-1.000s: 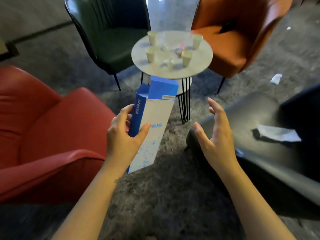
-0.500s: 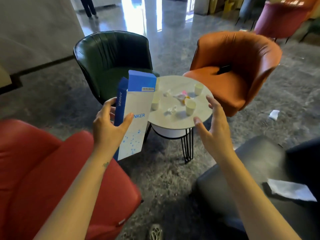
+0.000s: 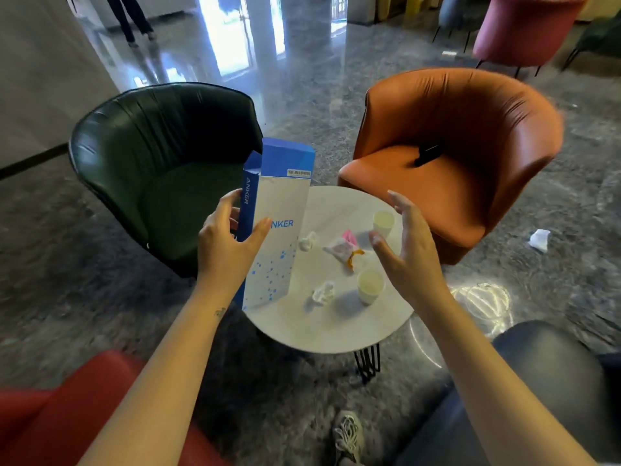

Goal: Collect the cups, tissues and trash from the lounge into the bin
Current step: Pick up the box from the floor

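While the left hand (image 3: 228,250) gripped a tall blue-and-white box (image 3: 279,230), thumb pressed across its white front and fingers curled round its blue side, the right hand (image 3: 406,253) hung open over the right part of the round surface (image 3: 336,327), fingers spread and slightly bent, holding nothing. The box stood nearly upright in the grip, its lower end over the left edge of the surface. On the pale top sat two paper cups: the far cup (image 3: 383,223) just beyond the right hand's thumb and the near cup (image 3: 369,286) below that hand's palm. Between the box and the cups lay a crumpled far tissue (image 3: 308,242), a near tissue (image 3: 323,292) and a pink-and-white wrapper (image 3: 342,247), all apart from one another. A green chair (image 3: 161,169) stood at the far left and an orange chair (image 3: 453,156) at the far right, with a small black object (image 3: 427,155) on its seat. Another white tissue (image 3: 540,239) lay on the floor to the right of the orange chair. A red chair (image 3: 50,415) showed at the near left.
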`<state>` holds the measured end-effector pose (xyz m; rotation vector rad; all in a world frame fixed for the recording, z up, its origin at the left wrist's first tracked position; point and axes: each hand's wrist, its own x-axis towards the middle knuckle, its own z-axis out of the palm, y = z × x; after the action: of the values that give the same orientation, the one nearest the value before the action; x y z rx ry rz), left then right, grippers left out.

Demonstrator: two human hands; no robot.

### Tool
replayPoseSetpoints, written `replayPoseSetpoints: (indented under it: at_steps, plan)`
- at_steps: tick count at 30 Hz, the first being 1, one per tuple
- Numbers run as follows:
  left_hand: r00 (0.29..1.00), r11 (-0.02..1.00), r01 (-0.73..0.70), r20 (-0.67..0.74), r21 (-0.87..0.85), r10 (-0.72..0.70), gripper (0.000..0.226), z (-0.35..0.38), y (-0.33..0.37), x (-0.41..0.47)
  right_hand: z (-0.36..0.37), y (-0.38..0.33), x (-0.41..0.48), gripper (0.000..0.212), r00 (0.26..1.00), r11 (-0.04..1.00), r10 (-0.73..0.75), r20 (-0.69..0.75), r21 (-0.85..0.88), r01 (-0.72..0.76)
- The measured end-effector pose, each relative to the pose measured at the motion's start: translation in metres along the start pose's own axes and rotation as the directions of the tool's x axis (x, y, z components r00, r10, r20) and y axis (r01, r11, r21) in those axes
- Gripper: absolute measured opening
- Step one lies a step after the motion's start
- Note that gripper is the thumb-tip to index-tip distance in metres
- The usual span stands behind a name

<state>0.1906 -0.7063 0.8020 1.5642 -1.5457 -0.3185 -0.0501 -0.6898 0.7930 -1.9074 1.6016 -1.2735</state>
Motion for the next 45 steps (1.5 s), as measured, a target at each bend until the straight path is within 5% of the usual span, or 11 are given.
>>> replayPoseSetpoints:
  at_steps: [7, 16, 23, 30, 34, 45]
  plan:
    - [0.996, 1.0, 0.015, 0.085, 0.005, -0.016, 0.052, 0.091, -0.02, 0.119, 0.036, 0.057, 0.122, 0.056, 1.0, 1.0, 0.008, 0.02, -0.009, -0.007]
    - [0.933, 0.993, -0.091, 0.342, -0.072, 0.111, 0.045, 0.225, -0.051, 0.25, 0.076, 0.136, 0.194, 0.056, 0.966, 0.964, 0.255, -0.049, -0.072, -0.258]
    - [0.731, 0.997, -0.033, 0.682, 0.065, -0.02, 0.05, 0.317, -0.119, 0.287, 0.126, 0.189, 0.202, 0.058, 0.863, 0.864, 0.495, -0.101, -0.052, -0.501]
    - [0.485, 0.964, -0.198, 0.872, 0.178, -0.062, 0.027, 0.381, -0.17, 0.294, 0.166, 0.216, 0.185, 0.056, 0.753, 0.755, 0.645, -0.128, -0.048, -0.654]
    - [0.364, 0.94, -0.234, 0.919, 0.247, -0.151, 0.042, 0.406, -0.191, 0.286, 0.175, 0.223, 0.177, 0.057, 0.711, 0.71, 0.691, -0.132, -0.06, -0.701]
    - [0.374, 0.953, -0.176, 0.912, 0.247, -0.168, 0.043, 0.423, -0.209, 0.275, 0.181, 0.232, 0.163, 0.055, 0.702, 0.701, 0.696, -0.152, -0.067, -0.71]
